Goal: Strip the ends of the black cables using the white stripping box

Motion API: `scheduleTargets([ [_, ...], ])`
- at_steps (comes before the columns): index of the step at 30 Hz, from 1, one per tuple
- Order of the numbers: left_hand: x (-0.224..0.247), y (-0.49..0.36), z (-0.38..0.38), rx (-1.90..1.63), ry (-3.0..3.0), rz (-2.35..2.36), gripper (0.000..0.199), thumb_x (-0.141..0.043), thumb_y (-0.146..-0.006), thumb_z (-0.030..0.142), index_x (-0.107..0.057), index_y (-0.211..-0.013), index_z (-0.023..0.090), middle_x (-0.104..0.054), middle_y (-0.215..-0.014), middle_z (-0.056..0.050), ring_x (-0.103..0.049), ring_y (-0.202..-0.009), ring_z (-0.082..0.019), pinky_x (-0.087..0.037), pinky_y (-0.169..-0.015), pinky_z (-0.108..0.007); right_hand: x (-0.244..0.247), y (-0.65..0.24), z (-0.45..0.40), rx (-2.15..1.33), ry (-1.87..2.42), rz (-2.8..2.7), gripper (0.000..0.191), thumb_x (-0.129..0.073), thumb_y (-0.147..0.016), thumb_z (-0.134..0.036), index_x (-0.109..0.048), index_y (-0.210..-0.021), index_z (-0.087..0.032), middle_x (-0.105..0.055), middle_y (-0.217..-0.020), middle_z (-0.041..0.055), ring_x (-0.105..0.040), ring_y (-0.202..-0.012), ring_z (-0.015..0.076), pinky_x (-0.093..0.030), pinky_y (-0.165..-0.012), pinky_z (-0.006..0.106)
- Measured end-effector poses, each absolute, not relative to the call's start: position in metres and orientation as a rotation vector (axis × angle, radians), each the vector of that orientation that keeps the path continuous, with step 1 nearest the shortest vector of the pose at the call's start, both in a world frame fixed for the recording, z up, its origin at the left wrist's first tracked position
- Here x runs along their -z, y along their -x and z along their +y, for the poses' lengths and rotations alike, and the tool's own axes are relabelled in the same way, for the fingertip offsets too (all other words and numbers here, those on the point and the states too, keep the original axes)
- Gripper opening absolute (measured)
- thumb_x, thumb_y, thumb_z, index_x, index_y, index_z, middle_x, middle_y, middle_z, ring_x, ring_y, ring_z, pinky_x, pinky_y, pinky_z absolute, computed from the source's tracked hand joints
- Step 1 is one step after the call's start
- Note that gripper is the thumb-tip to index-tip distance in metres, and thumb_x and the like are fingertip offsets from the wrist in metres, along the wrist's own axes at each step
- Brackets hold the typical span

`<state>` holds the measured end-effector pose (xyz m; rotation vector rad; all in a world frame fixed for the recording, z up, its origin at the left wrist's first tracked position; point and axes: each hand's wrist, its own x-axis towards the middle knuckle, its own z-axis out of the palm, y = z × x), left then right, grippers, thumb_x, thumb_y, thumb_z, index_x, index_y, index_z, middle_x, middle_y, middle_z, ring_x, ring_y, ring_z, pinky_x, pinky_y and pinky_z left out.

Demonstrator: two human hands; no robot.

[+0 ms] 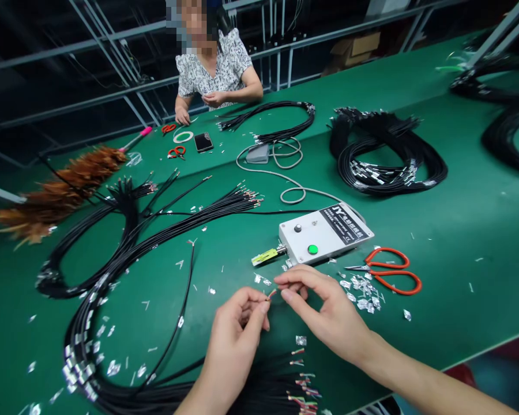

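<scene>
Left hand [240, 325] pinches a wire [272, 294] at view's six o'clock; right hand [324, 302], fingers narrowly parted, is just beside its tip; from there, scissors [369, 267] lie at three o'clock.

Head cam looks fwd & down over counter [458, 230]; L hand [239, 325] & R hand [331, 302] v. close, co-worker [216, 66] opp. side.

On the table [441, 242], a cable bundle [190, 218] lies left of the switchbox [315, 234] (scissors [386, 273] right).
</scene>
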<state>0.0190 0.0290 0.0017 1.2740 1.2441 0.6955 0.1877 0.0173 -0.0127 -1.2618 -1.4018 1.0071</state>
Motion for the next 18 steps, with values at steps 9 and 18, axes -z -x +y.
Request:
scheduleTargets([
  [9, 0.002, -0.023, 0.026, -0.769, -1.217, 1.274, 0.022, -0.063, -0.081, 0.037, -0.057, -0.076, 0.017, -0.056, -0.057, 0.003, -0.05, -0.044, -0.008, -0.035, -0.04, -0.017, 0.014, -0.181, 0.018, -1.174, 1.307, -1.274, 0.011, -0.065, -0.08, -0.029, -0.071, -0.082, -0.019, -0.065, -0.073, 0.0011, -0.058, -0.063, 0.0134, -0.042, -0.057, 0.026],
  [18, 0.004, -0.022, 0.027, -0.806, -0.977, 1.206, 0.039, -0.073, -0.073, 0.05, -0.051, -0.073, 0.017, -0.056, -0.053, 0.005, -0.045, -0.036, -0.005, -0.029, -0.038, -0.016, 0.023, -0.162, 0.021, -1.562, 1.155, -0.832, 0.035, -0.079, -0.069, -0.049, -0.066, -0.072, -0.017, -0.06, -0.061, -0.0022, -0.051, -0.054, 0.0095, -0.041, -0.055, 0.023],
])
